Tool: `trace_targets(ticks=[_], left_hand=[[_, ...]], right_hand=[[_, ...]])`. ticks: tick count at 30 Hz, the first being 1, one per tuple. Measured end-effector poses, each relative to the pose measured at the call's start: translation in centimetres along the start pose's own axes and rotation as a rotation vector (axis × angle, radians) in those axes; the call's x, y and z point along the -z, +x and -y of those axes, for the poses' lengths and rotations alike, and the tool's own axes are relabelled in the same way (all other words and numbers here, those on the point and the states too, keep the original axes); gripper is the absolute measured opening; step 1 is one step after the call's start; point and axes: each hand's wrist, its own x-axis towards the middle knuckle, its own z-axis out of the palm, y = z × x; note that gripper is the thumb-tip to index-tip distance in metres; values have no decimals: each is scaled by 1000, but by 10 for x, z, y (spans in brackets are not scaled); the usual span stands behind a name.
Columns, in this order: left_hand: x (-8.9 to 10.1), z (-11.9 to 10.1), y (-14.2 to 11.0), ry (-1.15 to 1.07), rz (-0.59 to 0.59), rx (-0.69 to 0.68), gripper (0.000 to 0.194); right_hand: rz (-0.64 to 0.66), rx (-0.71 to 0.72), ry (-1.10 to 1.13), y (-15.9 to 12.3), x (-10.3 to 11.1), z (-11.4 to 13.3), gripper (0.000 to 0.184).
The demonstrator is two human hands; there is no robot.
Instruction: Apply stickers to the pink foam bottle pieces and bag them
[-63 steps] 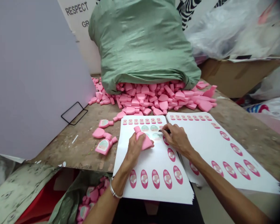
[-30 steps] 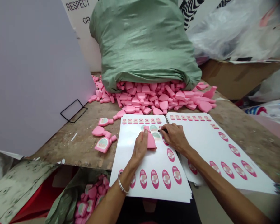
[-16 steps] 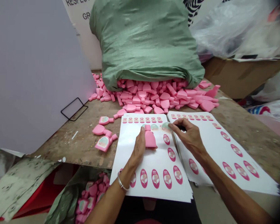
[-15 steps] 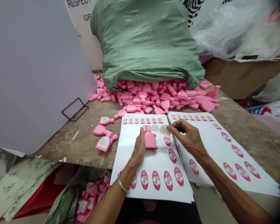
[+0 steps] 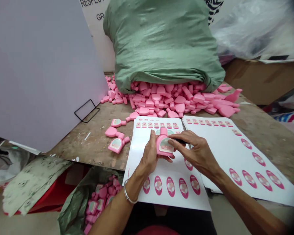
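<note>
Looking down from the head camera, the person is working with both hands together above a white sticker sheet (image 5: 171, 173). The left hand (image 5: 149, 155), wearing a metal bangle (image 5: 129, 194), is clamping a pink foam bottle shape (image 5: 163, 147) just over the sheet, and the right hand (image 5: 193, 151) is pressing its fingertips (image 5: 171, 142) against the oval label on that shape. A small dark object (image 5: 180, 141) is sitting in the right hand, though it looks too hidden to name. A second sticker sheet (image 5: 210, 137) is lying just beside the first on a worn wooden table (image 5: 80, 147). Labelled foam shapes (image 5: 117, 145) are lying left of the sheets, and a heap of bare foam shapes (image 5: 161, 101) is spilling from a green woven sack (image 5: 161, 42). More labelled shapes (image 5: 100, 195) are filling a green bag below the table edge.
</note>
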Motion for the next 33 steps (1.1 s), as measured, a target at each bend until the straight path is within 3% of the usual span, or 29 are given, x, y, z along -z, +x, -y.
trace_targets(ticks=[12, 17, 19, 23, 27, 30, 33], left_hand=[[0, -1, -1, -23, 13, 8, 67], [4, -9, -9, -78, 234, -9, 40], [7, -12, -12, -87, 308, 10, 41], [9, -14, -18, -85, 336, 69, 33], [14, -17, -27, 25, 364, 109, 37], [35, -23, -33, 250, 261, 79, 35], [71, -33, -30, 700, -140, -108, 24]], right_hand=[[-23, 61, -106, 0, -6, 0, 21], [-31, 120, -234, 1, -3, -3, 23], [-11, 146, -335, 2, 2, -4, 26], [-135, 70, -463, 3, 9, -3, 38], [142, -42, -110, 9, -2, -9, 66], [202, -229, -43, 35, -18, -38, 64], [125, -375, -298, 82, -36, -83, 56]])
